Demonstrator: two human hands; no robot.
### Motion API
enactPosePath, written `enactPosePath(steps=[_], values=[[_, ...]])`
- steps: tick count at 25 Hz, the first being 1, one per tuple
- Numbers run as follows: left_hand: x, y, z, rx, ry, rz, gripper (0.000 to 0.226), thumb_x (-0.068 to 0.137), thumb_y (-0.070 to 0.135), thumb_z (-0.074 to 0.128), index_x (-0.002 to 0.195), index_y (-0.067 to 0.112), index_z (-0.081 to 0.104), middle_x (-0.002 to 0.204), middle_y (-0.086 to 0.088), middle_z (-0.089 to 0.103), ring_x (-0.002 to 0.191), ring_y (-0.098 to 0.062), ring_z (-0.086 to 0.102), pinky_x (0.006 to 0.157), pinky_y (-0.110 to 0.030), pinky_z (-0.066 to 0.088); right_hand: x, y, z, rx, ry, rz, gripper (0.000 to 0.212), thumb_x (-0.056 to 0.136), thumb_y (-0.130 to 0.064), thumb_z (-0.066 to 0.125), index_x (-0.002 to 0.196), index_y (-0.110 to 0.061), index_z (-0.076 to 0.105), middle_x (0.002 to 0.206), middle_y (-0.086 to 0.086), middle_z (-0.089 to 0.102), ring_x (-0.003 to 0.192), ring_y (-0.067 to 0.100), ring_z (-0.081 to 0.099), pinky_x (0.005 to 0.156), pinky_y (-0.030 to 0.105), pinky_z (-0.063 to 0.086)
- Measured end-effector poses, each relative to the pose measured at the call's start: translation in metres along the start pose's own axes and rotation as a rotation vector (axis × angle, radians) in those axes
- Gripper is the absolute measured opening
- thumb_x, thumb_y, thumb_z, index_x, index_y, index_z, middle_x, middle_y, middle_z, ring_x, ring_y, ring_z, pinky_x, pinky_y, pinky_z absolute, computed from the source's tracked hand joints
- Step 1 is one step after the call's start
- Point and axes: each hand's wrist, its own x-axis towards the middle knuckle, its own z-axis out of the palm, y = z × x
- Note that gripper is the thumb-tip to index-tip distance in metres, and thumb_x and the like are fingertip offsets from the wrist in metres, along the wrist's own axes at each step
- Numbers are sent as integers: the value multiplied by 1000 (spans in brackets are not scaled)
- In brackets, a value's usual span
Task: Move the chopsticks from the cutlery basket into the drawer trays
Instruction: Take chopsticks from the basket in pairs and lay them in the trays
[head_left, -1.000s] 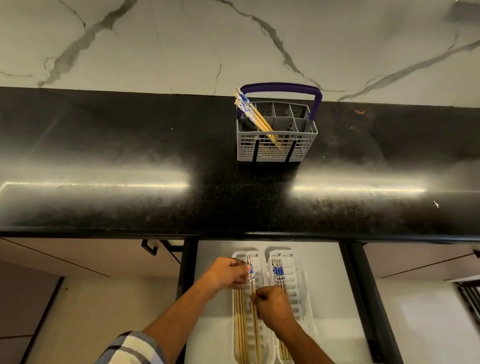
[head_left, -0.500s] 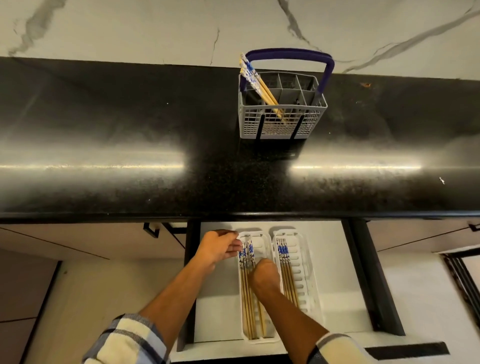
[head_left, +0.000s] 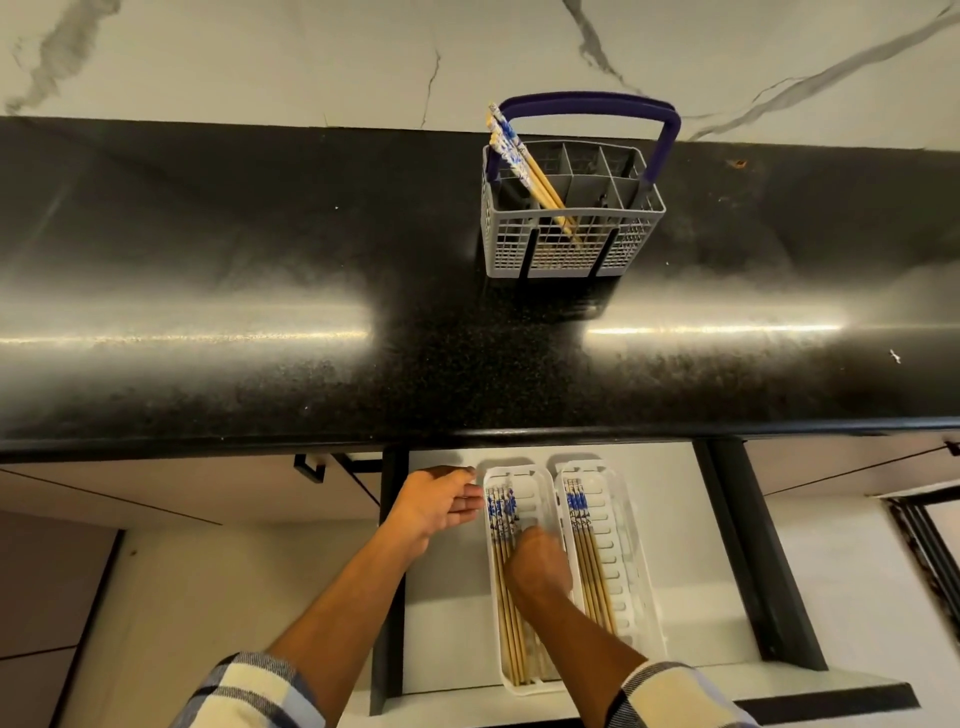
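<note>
A grey cutlery basket (head_left: 571, 244) with a purple handle stands on the black counter, and a few blue-patterned chopsticks (head_left: 522, 163) lean in its left compartment. Below, in the open drawer, two white trays lie side by side. The left tray (head_left: 511, 474) holds several chopsticks (head_left: 500, 517), and so does the right tray (head_left: 626, 525), its chopsticks (head_left: 579, 512) lying along its left side. My right hand (head_left: 537, 566) is down in the left tray, fingers curled onto the chopsticks there. My left hand (head_left: 436, 506) lies flat, its fingertips touching that tray's left wall.
The black counter (head_left: 260, 291) overhangs the back of the drawer (head_left: 675, 519), whose white floor shows on both sides of the trays. Dark drawer rails run along each side. A marble wall rises behind the counter. Closed cabinet fronts flank the drawer.
My right hand has lowered the chopsticks it held flat into the left tray. My left hand has let go of their patterned ends and moved to the tray's left wall.
</note>
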Motion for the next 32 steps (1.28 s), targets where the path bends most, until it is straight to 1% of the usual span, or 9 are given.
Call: enactPosePath(steps=[4,9,14,21,24,26,27,29,32], values=[[1,2,2,9,-20,-7,24,96,17,63,111,-1,67,103,-19,74,95,-27,73,69,-26,61,-3,6,2,-45,27,-41,27,101,-20,53,125,-10,57,122,7,65,109,19,66,89,28,57],[0,2,1,37,-43,10,26,95,19,64,111,-1,68,101,-17,75,93,-25,74,74,-29,61,-4,8,3,-90,34,-107,25,99,-18,56,123,-12,60,120,5,67,106,17,66,90,26,56],[-2,1,0,35,-37,3,27,93,21,66,110,0,68,102,-17,75,93,-25,74,75,-29,61,-6,10,3,-98,23,-153,29,100,-18,54,128,-11,56,126,5,63,113,17,63,96,26,53],[-8,1,8,78,-51,27,25,96,19,63,113,1,67,103,-17,75,94,-25,74,78,-30,61,-16,14,-4,-94,34,-150,20,101,-19,50,115,-13,64,112,3,70,100,16,69,86,25,57],[-17,11,13,121,-52,69,26,96,22,63,112,3,68,101,-15,76,92,-24,75,79,-31,61,-17,5,-29,9,27,-174,17,98,-14,53,99,-13,70,89,-1,72,77,12,69,73,25,60],[-31,31,17,183,-99,138,24,96,25,62,111,8,70,100,-12,76,90,-24,75,77,-30,61,-18,-6,-68,134,57,-254,14,97,-21,57,93,-19,70,75,-7,67,61,2,61,56,15,53],[-39,46,19,214,-150,166,23,97,26,60,110,10,70,100,-12,76,90,-25,75,76,-31,61,-20,-13,-92,220,72,-293,13,97,-25,58,93,-22,70,74,-8,67,59,1,61,53,13,49],[-53,83,24,254,-240,223,23,99,24,56,111,10,71,99,-13,77,87,-26,75,73,-32,61,-24,-26,-144,433,69,-373,10,96,-28,60,95,-25,70,77,-6,70,63,7,68,57,16,54],[-67,146,36,199,-216,345,21,99,22,57,109,10,72,98,-14,77,86,-26,74,75,-34,61,-27,-44,-209,722,73,-431,11,95,-21,63,91,-21,73,75,2,74,65,14,74,61,30,62]])
